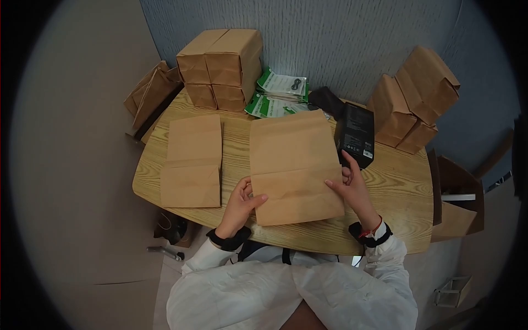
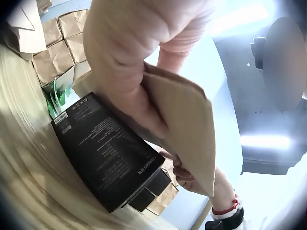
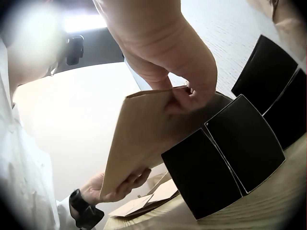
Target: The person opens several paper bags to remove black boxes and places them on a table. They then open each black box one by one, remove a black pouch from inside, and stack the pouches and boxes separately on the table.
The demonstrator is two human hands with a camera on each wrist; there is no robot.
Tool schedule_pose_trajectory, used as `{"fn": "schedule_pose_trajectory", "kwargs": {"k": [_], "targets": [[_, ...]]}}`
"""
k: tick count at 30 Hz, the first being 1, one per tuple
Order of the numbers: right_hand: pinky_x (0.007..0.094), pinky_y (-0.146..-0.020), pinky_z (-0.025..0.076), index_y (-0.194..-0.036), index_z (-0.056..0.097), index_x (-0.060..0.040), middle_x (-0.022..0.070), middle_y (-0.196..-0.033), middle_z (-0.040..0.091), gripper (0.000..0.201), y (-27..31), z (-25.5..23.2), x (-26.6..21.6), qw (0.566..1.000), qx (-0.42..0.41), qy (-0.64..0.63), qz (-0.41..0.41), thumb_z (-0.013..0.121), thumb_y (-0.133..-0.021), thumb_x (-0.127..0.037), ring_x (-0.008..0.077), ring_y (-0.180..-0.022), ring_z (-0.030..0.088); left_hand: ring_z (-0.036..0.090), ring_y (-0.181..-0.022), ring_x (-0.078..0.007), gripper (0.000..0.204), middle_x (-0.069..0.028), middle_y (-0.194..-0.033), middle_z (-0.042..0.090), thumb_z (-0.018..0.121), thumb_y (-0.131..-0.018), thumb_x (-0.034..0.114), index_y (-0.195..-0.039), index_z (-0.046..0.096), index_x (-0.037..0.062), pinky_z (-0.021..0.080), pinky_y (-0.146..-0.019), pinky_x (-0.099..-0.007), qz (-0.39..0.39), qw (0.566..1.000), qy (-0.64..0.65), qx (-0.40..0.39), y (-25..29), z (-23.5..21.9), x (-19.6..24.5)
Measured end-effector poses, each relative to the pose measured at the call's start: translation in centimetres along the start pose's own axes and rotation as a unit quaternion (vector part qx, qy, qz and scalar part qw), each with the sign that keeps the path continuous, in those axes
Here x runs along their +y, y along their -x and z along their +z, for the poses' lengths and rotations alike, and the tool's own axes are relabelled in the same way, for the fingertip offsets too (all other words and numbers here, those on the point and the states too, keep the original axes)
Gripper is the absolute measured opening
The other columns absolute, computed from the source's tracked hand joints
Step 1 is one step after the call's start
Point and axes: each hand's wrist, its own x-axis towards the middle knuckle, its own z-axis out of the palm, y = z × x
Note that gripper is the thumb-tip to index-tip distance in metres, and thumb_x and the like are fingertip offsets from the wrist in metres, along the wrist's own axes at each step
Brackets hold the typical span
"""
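A flat, folded brown paper bag (image 1: 296, 159) is held up over the near part of the table, its fold line running across the middle. My left hand (image 1: 238, 209) grips its left edge, thumb on the face and fingers behind. On the right edge, my right hand (image 1: 356, 190) pinches the bag with the thumb in front; the index finger extends upward beside the black box (image 1: 356, 135). In the right wrist view, the bag (image 3: 136, 129) appears edge-on between both hands. Another flat paper bag (image 1: 191, 181) lies on the table to the left.
Filled paper bags (image 1: 223, 60) are stacked at the back left, with more bags (image 1: 393, 110) at the back right. Green-and-white packets (image 1: 280, 93) lie between them near the wall. Beyond the wooden table's (image 1: 396, 203) right edge stands an open cardboard box (image 1: 462, 192).
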Motion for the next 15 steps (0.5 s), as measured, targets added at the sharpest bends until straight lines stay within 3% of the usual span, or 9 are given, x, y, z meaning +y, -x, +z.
{"fn": "schedule_pose_trajectory", "kwargs": {"k": [2,6,9,11,13,15], "targets": [[0.0247,-0.074,0.052,-0.144,0.023,-0.0036,0.0113,-0.103,0.063,0.079,0.2,0.1,-0.8,0.998,-0.024,-0.043,0.025,0.070,-0.080,0.002,0.0117,-0.084,0.061,0.057,-0.109,-0.0164,0.053,-0.0101,-0.120,0.059,0.064,-0.084,-0.004,-0.130,0.038,-0.0003,0.046,-0.092,-0.0281,0.008,0.999,-0.009,-0.029,0.2,0.4,0.2],[0.0236,-0.072,0.051,-0.145,0.023,-0.0049,0.0111,-0.101,0.066,0.072,1.0,0.2,-1.7,0.992,-0.099,-0.046,0.062,0.064,-0.086,0.000,0.0107,-0.083,0.063,0.054,-0.113,-0.0178,0.054,-0.0102,-0.124,0.055,0.065,-0.083,-0.003,-0.131,0.039,0.0001,0.042,-0.097,-0.0296,0.073,0.997,-0.008,-0.018,0.9,0.3,1.3],[0.0220,-0.068,0.048,-0.144,0.025,-0.0058,0.0101,-0.101,0.067,0.065,1.7,0.3,-2.2,0.991,-0.119,-0.052,0.044,0.060,-0.090,-0.004,0.0108,-0.081,0.063,0.050,-0.117,-0.0185,0.061,-0.0113,-0.133,0.047,0.066,-0.083,-0.002,-0.136,0.035,0.0007,0.040,-0.099,-0.0295,0.226,0.966,-0.115,0.047,1.9,-2.5,4.0],[0.0210,-0.064,0.046,-0.144,0.027,-0.0060,0.0094,-0.101,0.067,0.061,2.1,0.1,-2.5,0.992,-0.115,-0.039,0.024,0.058,-0.091,-0.005,0.0110,-0.080,0.064,0.050,-0.117,-0.0189,0.063,-0.0119,-0.133,0.048,0.066,-0.084,0.001,-0.138,0.032,0.0006,0.040,-0.099,-0.0298,0.279,0.941,-0.150,0.121,2.9,-5.0,6.7],[0.0213,-0.065,0.047,-0.143,0.028,-0.0061,0.0098,-0.099,0.067,0.059,2.2,-0.7,-2.6,0.994,-0.105,-0.016,0.021,0.057,-0.092,-0.005,0.0119,-0.078,0.064,0.051,-0.117,-0.0192,0.066,-0.0127,-0.132,0.049,0.065,-0.086,0.004,-0.141,0.029,-0.0003,0.040,-0.099,-0.0297,0.310,0.924,-0.165,0.150,3.8,-6.5,10.2],[0.0213,-0.065,0.047,-0.142,0.029,-0.0059,0.0095,-0.098,0.067,0.058,2.4,-1.4,-2.5,0.995,-0.101,-0.015,0.023,0.058,-0.092,-0.005,0.0118,-0.078,0.064,0.051,-0.117,-0.0194,0.065,-0.0130,-0.131,0.050,0.063,-0.087,0.006,-0.142,0.028,-0.0006,0.041,-0.098,-0.0299,0.253,0.923,-0.227,0.177,4.4,-10.1,12.4]]}}
